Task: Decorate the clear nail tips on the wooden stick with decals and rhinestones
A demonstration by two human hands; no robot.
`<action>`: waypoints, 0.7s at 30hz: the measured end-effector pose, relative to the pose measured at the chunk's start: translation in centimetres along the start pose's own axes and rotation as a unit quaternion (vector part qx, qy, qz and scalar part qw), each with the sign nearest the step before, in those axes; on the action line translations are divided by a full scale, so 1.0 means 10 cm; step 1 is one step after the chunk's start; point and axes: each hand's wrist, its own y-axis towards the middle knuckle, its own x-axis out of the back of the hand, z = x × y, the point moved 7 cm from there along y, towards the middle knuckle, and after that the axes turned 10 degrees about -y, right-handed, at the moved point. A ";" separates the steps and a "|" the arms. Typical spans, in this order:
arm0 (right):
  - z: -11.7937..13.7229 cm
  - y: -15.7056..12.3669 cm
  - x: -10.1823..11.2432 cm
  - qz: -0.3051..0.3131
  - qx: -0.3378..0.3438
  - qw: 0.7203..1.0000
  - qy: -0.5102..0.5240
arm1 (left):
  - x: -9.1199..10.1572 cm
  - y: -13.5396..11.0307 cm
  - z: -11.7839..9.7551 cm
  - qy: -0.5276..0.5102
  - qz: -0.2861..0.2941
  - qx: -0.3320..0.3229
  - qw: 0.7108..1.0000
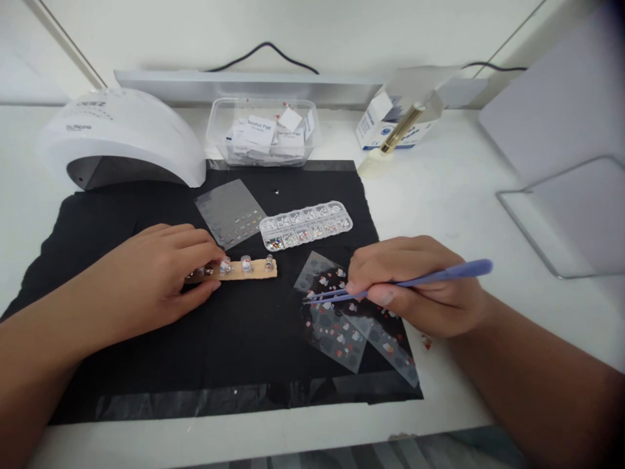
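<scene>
My left hand (168, 277) pinches the left part of a tan strip (261, 269), thumb in front and fingers behind. Several small clear pieces with character pictures, which look like false nail tips (247, 264), stand along it; the hand hides the strip's left end. Between thumb and fingers of my right hand (415, 280) is a pair of purple tweezers (430, 276). Their tips are slightly apart over the clear sticker sheets (338, 332), which carry small white and red figures. Whether anything tiny sits at the tips, I cannot tell.
Beyond the hands, a clear rhinestone case (306, 225) and a clear sheet (227, 208) lie on the black mat (244, 345). Behind stand a white nail lamp (131, 133), a tub of alcohol pads (263, 156), a white box (374, 120) and a gold-capped bottle (403, 128).
</scene>
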 end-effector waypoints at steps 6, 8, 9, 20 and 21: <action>0.01 -0.01 0.00 0.020 -0.002 1.000 -0.010 | 0.00 0.00 0.00 0.000 0.005 0.003 1.000; 0.01 0.00 0.01 0.021 -0.003 1.000 -0.012 | 0.00 0.00 0.00 0.000 -0.004 -0.001 1.000; 0.01 0.00 0.00 0.022 -0.004 1.000 -0.012 | 0.00 0.00 0.00 0.001 -0.005 0.001 1.000; 0.01 -0.01 -0.01 0.024 -0.012 1.000 -0.005 | -0.02 0.01 0.00 -0.001 0.007 0.003 1.000; 0.01 -0.01 -0.02 0.027 -0.013 1.000 -0.004 | -0.02 0.01 -0.01 0.000 0.014 0.005 1.000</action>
